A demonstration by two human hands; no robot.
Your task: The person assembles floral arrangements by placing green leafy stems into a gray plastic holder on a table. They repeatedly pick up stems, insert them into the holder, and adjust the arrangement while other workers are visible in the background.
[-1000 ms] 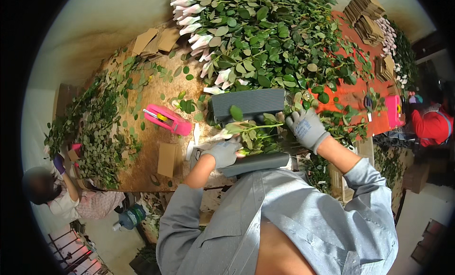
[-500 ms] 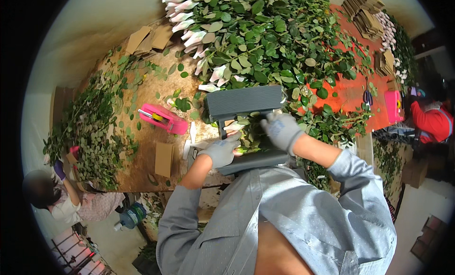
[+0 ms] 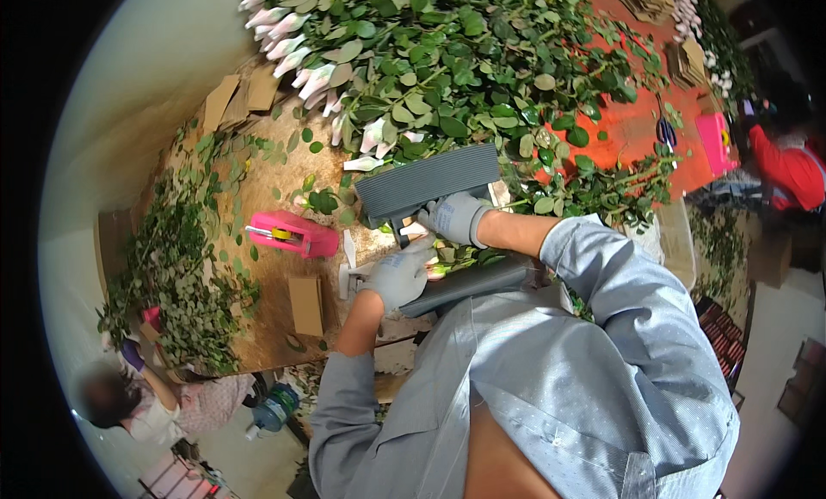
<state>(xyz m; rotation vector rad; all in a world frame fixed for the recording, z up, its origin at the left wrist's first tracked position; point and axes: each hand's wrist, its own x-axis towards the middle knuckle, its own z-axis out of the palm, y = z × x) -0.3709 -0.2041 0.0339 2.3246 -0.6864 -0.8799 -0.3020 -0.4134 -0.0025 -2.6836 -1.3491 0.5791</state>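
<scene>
Wearing a grey work glove, my left hand [image 3: 397,275] is closed at the left end of several roses [image 3: 469,260] lying between the two bars of a stand. A pinkish rose bud [image 3: 436,272] shows beside its fingertips. My right hand [image 3: 456,217], gloved alike, has its fingers curled at a white-sleeved rose bud [image 3: 415,229] just below the stand's far bar; the palm side is hidden. That far bar [image 3: 430,182] is dark grey and ribbed. The near padded bar [image 3: 465,286] lies against my shirt.
White-sleeved roses [image 3: 370,138] are heaped at the far side. A pink tape dispenser [image 3: 297,234] and cardboard pieces [image 3: 306,306] lie left of the stand. Scissors [image 3: 666,134] and another pink dispenser [image 3: 714,143] are at right. Co-workers stand at far left [image 3: 155,400] and far right [image 3: 787,168].
My right hand has moved left, from over the leafy stems to the bud ends near my left hand. The stand's far bar now sits more tilted. The whole view has turned slightly.
</scene>
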